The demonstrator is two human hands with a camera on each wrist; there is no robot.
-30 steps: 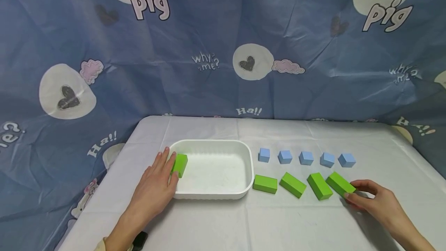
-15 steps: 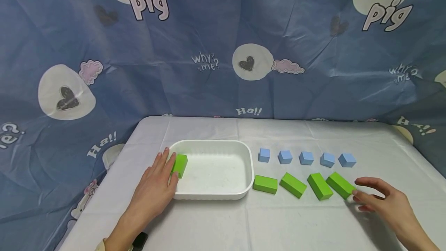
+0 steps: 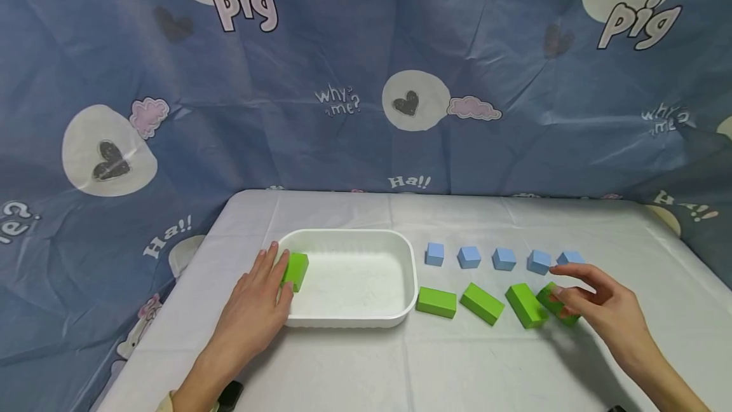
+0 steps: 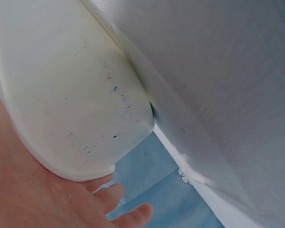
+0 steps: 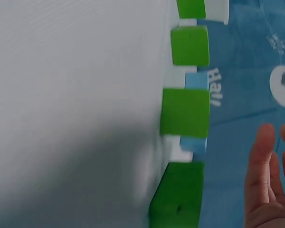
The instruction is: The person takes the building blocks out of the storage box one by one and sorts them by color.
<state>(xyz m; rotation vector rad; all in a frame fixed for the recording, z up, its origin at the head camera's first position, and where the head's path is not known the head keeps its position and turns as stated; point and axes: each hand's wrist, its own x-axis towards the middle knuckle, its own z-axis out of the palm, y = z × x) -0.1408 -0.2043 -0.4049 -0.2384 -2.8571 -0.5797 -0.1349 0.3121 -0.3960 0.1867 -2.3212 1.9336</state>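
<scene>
My left hand [image 3: 257,301] rests over the left rim of a white tray [image 3: 354,322], its fingers extended. Seen in the left wrist view, the palm [image 4: 33,171] lies against the tray's outer wall [image 4: 76,95]. A green block [image 3: 296,270] is inside the tray, close to the fingers. On the right, my right hand [image 3: 614,313] hovers over the rightmost green block [image 3: 545,295] and partly hides it. Its fingers are loosely bent, with nothing between them. The right wrist view has the fingers [image 5: 260,166] apart from the shaded nearest block [image 5: 178,199].
Right of the tray, more green blocks [image 3: 436,302] form a row on the white-covered table [image 3: 457,367]. Behind them stands a row of several blue cubes [image 3: 469,257]; the right hand's fingertips come near the rightmost cube [image 3: 570,257]. A printed blue cloth [image 3: 343,157] hangs behind the table.
My right hand has left the end of the rightmost green block, first drawing back right, then moving up and left over it. The left hand and tray stay still.
</scene>
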